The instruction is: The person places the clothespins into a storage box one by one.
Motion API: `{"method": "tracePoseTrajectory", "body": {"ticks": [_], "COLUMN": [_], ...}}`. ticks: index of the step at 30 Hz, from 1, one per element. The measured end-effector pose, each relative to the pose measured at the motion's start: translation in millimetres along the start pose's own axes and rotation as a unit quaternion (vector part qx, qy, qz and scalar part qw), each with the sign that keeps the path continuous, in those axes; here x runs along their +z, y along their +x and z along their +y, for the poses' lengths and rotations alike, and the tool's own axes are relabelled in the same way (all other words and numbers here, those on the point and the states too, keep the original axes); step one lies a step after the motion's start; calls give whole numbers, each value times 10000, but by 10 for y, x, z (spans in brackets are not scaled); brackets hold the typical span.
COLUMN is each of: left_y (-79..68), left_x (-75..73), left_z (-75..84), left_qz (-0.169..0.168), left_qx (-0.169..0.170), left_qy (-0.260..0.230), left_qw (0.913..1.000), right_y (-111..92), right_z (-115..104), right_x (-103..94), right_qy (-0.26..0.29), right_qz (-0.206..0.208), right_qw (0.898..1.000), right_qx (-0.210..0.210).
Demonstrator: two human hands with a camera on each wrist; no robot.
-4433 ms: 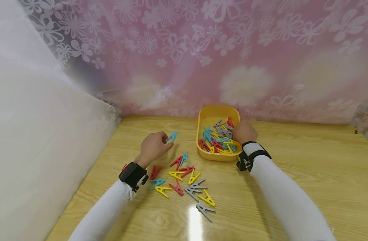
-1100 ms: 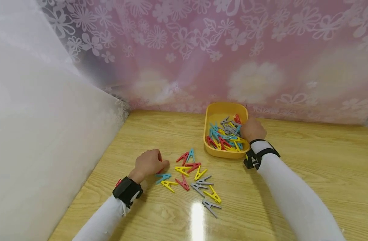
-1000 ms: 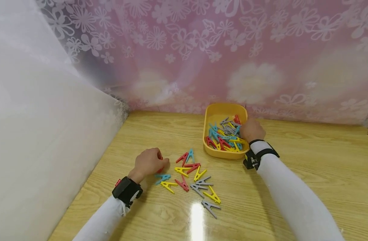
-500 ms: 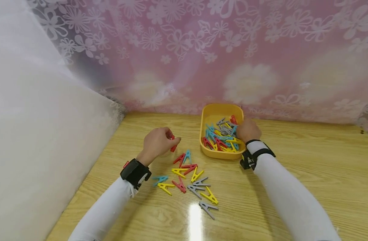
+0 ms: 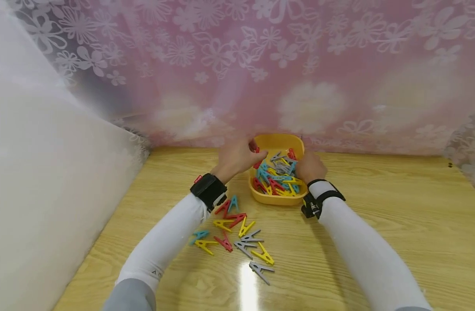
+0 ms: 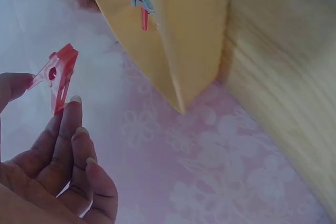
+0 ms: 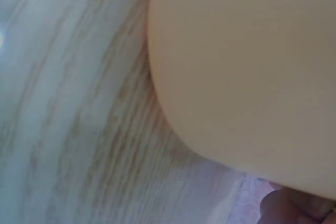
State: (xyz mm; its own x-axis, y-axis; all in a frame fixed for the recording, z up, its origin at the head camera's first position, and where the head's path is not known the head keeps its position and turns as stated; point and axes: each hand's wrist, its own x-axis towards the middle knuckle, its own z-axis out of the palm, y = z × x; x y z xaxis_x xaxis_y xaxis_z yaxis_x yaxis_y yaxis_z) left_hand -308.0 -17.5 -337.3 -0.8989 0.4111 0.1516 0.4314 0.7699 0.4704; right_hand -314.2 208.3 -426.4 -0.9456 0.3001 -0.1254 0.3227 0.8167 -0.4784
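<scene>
My left hand pinches a red clothespin between thumb and fingertips, over the left rim of a yellow plastic basket. In the left wrist view the clothespin is clear of the basket wall, its handles squeezed by the thumb and fingers. My right hand grips the basket's right rim, its fingertips hidden in the head view. Inside the basket lies a pile of blue, red, yellow and grey clothespins. The right wrist view shows mostly the basket's outer wall, with part of a hand at the lower right.
Several loose clothespins lie on the wooden table in front of the basket, among them a yellow clothespin and a grey clothespin. A pink flowered curtain hangs behind; a white sheet borders the left.
The blue clothespin left my left hand, which then picked a red one off the table's left side and carried it up and right to the basket. My right hand stays at the rim.
</scene>
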Motion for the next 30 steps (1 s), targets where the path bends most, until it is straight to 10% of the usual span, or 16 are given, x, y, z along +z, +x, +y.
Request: {"method": "tracePoseTrajectory", "body": {"ticks": [15,30], "left_y": [513,42], "left_x": [404,307], "left_z": [110,-440], "left_qz": [-53,113], "left_qx": [-38,-274], "left_qy": [280,271], "left_qw": [9996,9992], "right_y": [-15,11], "right_z": [-6,15], "right_x": [-24,11], "right_qy": [-67,-216], "right_qz": [91,-16], "right_qw": [9999,9995], "right_qx": [-7,-218]}}
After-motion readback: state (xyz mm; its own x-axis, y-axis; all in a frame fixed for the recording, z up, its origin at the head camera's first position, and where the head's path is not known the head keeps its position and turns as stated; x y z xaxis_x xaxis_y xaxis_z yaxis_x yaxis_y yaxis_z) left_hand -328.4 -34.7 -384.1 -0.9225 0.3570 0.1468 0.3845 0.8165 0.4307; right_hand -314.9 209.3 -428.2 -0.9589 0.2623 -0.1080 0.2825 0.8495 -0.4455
